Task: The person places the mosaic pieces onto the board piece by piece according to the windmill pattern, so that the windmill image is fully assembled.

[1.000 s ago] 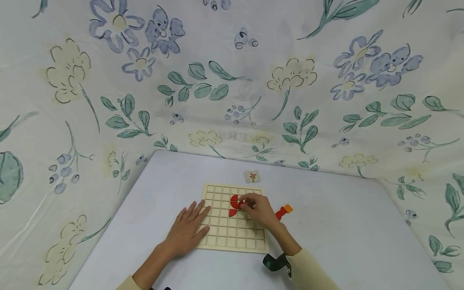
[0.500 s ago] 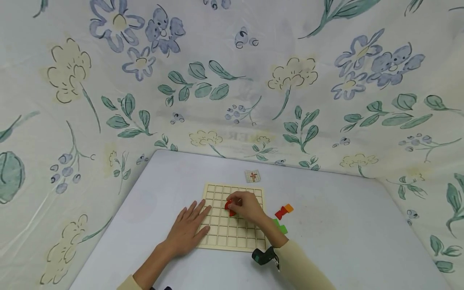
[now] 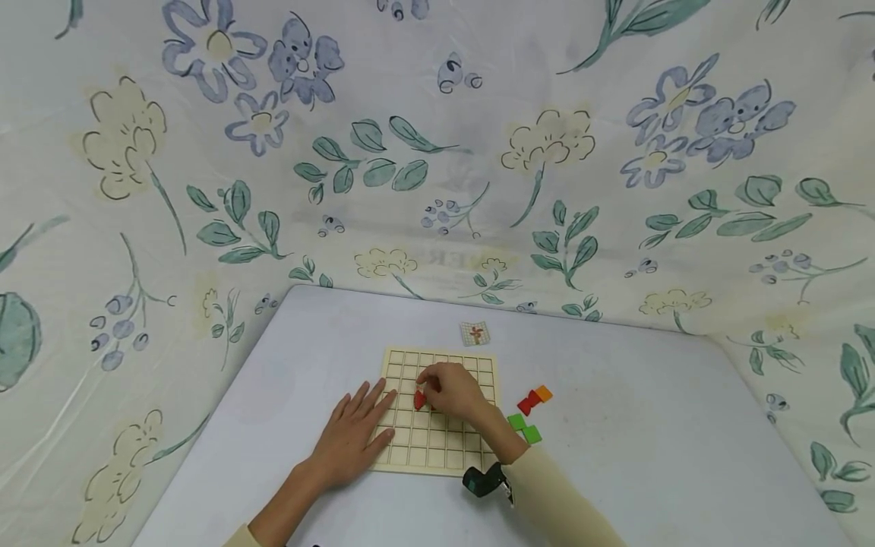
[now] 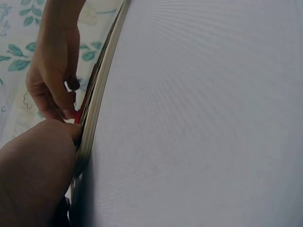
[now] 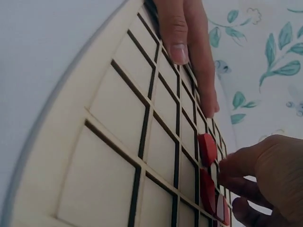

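Note:
A square wooden grid board (image 3: 437, 458) lies on the table. My left hand (image 3: 353, 437) rests flat with fingers spread over the board's left edge; in the right wrist view its thumb and a finger (image 5: 179, 53) extend over the grid cells. My right hand (image 3: 451, 389) is over the middle of the board, fingers bent loosely, fingertips right beside a red piece (image 3: 419, 399) with a curved edge. The right wrist view shows that red piece (image 5: 207, 149), another red piece (image 5: 207, 189) and a third below, with nothing visible between thumb and fingers. From above, my hand hides the other red pieces.
Right of the board lie two green squares (image 3: 524, 429), a red bow-tie-shaped piece (image 3: 529, 403) and an orange square (image 3: 543, 393). Behind the board sits a small patterned card (image 3: 475, 333). Flowered cloth (image 3: 437, 228) surrounds the white table.
My right hand has moved left across the board, and a red piece now shows left of where the red group was. The green squares have come into view. My left hand stays put.

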A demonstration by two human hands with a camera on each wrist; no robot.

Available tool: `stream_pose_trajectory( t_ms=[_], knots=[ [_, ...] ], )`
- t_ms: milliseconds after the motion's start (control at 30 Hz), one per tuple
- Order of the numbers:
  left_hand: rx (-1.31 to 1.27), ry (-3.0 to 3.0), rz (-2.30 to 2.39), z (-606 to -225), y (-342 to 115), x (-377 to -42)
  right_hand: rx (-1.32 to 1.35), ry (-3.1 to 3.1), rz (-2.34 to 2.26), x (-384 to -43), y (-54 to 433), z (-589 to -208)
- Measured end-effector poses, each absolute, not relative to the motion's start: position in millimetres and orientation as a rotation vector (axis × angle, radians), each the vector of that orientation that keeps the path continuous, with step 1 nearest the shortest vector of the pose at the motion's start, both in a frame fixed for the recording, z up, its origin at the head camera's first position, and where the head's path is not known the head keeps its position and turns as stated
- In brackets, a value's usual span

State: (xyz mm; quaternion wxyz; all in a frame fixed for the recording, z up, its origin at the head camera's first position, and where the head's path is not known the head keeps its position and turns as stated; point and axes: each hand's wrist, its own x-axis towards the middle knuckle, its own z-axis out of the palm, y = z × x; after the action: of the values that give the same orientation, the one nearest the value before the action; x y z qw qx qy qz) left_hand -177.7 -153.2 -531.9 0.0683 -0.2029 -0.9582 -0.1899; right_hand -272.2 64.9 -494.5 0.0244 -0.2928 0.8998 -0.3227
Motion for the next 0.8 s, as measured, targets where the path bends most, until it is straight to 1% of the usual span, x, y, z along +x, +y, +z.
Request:
stream_pose_trajectory(
  t_ms=[300, 433, 567, 800],
  knots=[
    [-0.618, -2.888, -0.569, -532, -154, -177, -1.091, 2.995, -0.644, -256, 56, -494],
    [-0.61, -2.893, -0.562, -532, -154, -177, -1.143, 3.005, -0.689, -253, 56, -495],
    [-0.606, -2.895, -0.58, -531, -154, -177, -1.127, 3.027, -0.73, -252, 58, -499],
    [-0.614, -2.899, -0.583, -532, -154, -177, -1.184, 3.149, -0.612, -248, 63, -500]
  ],
)
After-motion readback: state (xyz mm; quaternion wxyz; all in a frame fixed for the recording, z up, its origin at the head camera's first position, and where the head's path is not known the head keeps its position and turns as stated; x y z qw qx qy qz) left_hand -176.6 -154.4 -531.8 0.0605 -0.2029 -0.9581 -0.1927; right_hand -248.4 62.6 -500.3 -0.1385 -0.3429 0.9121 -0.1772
